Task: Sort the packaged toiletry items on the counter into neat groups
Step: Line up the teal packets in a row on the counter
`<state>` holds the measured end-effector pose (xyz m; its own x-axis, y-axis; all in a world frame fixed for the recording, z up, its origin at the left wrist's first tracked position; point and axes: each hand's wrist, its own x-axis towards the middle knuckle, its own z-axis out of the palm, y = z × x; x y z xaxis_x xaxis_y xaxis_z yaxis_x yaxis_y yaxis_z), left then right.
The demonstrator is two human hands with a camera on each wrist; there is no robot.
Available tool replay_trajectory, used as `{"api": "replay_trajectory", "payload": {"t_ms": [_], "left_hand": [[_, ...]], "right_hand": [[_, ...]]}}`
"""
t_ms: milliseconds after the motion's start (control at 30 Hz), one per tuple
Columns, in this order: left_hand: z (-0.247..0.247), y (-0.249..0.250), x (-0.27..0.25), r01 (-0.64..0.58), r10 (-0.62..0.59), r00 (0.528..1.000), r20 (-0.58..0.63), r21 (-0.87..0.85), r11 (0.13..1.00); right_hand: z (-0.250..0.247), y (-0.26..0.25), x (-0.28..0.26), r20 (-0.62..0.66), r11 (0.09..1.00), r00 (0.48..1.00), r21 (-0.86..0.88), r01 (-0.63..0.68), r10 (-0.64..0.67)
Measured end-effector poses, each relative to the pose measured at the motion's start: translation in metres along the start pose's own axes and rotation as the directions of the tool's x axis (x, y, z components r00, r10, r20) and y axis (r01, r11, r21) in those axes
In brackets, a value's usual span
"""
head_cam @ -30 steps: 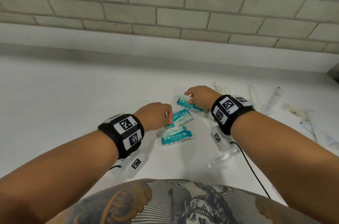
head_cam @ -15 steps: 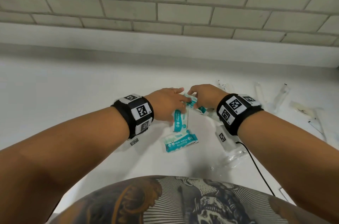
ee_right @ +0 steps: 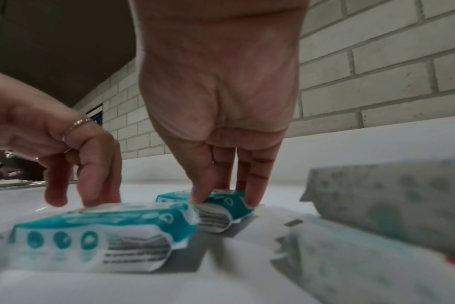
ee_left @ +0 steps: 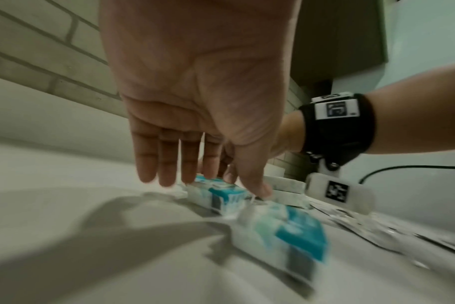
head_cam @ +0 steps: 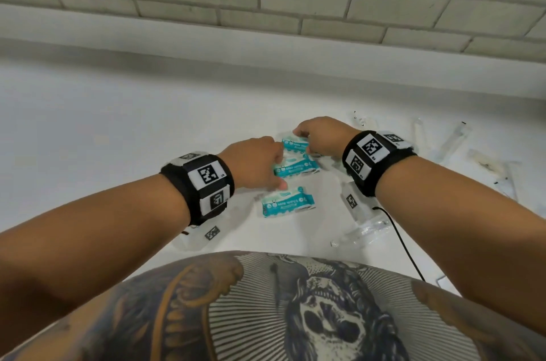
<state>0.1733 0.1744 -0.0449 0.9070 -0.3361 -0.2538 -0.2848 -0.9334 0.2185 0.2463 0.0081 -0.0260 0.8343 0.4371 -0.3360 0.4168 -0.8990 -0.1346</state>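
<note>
Three teal-and-white wipes packs lie in a column on the white counter (head_cam: 118, 130): a far pack (head_cam: 295, 144), a middle pack (head_cam: 297, 169) and a near pack (head_cam: 288, 202). My right hand (head_cam: 322, 136) pinches the far pack (ee_right: 221, 205) between thumb and fingers, pressing it down on the counter. My left hand (head_cam: 260, 162) hangs over the middle pack (ee_right: 104, 226) with fairly straight fingers, and its fingertips (ee_right: 91, 197) touch the pack's top edge. In the left wrist view the middle pack (ee_left: 221, 197) sits under the thumb, and the near pack (ee_left: 286, 232) lies free.
Grey patterned packets (ee_right: 390, 195) lie just right of the right hand. Clear-wrapped items (head_cam: 449, 145) are scattered at the far right and another (head_cam: 360, 233) lies near the front. A black cable (head_cam: 404, 242) runs off the right wrist. A brick wall backs the counter.
The left hand has turned the upright pack flat and laid it between the other two. The right hand has shifted its pack slightly away, in line with them.
</note>
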Motion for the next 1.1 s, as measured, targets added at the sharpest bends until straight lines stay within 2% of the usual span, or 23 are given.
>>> {"api": "replay_trajectory", "payload": {"t_ms": [67, 167, 333, 500, 600, 700, 767, 833, 867, 933, 1000, 1100], "left_hand": [[0.004, 0.005, -0.012, 0.004, -0.004, 1.0, 0.003, -0.025, 1.0], [0.015, 0.013, -0.021, 0.01, -0.013, 0.999, 0.05, 0.062, 0.998], [0.021, 0.012, -0.021, 0.082, -0.082, 0.997, -0.007, 0.018, 0.996], [0.022, 0.015, -0.021, 0.069, -0.066, 0.997, 0.027, -0.1, 0.993], [0.02, 0.016, -0.02, 0.018, -0.012, 0.999, 0.048, -0.112, 0.994], [0.019, 0.017, -0.015, 0.01, -0.005, 0.998, 0.058, -0.088, 0.996], [0.016, 0.019, -0.009, 0.021, -0.018, 0.999, 0.05, -0.05, 0.999], [0.011, 0.023, -0.005, 0.035, -0.034, 0.998, 0.05, -0.015, 0.999], [0.009, 0.025, -0.003, 0.042, -0.042, 0.998, 0.054, -0.002, 0.999], [0.006, 0.027, -0.001, 0.049, -0.05, 0.997, 0.065, 0.026, 0.998], [0.004, 0.029, 0.0, 0.049, -0.053, 0.996, 0.07, 0.051, 0.997], [0.003, 0.03, 0.001, 0.059, -0.063, 0.995, 0.074, 0.056, 0.997]], "right_hand": [[0.0, -0.004, 0.0, 0.021, 0.999, 0.999, -0.03, 0.026, -0.026], [0.0, -0.008, -0.003, 0.074, 0.995, 0.994, -0.047, 0.084, -0.08], [-0.001, -0.01, -0.017, 0.218, 0.988, 0.964, 0.054, 0.146, -0.155], [0.0, -0.011, -0.034, 0.175, 0.98, 0.965, 0.003, 0.199, -0.197], [-0.02, 0.006, -0.047, 0.07, 0.99, 0.992, 0.105, 0.099, -0.107], [-0.043, 0.039, -0.056, -0.013, 0.998, 0.998, -0.011, -0.069, 0.069], [-0.041, 0.057, -0.062, 0.07, 0.975, 0.976, -0.104, -0.198, 0.206], [-0.024, 0.066, -0.066, 0.171, 0.958, 0.948, -0.153, -0.241, 0.266], [-0.015, 0.068, -0.067, 0.18, 0.957, 0.946, -0.162, -0.243, 0.27], [-0.002, 0.073, -0.065, 0.109, 0.954, 0.956, -0.157, -0.254, 0.272], [-0.007, 0.074, -0.061, 0.033, 0.967, 0.968, -0.056, -0.248, 0.25], [-0.023, 0.062, -0.048, 0.003, 0.935, 0.983, 0.307, -0.175, 0.183]]}}
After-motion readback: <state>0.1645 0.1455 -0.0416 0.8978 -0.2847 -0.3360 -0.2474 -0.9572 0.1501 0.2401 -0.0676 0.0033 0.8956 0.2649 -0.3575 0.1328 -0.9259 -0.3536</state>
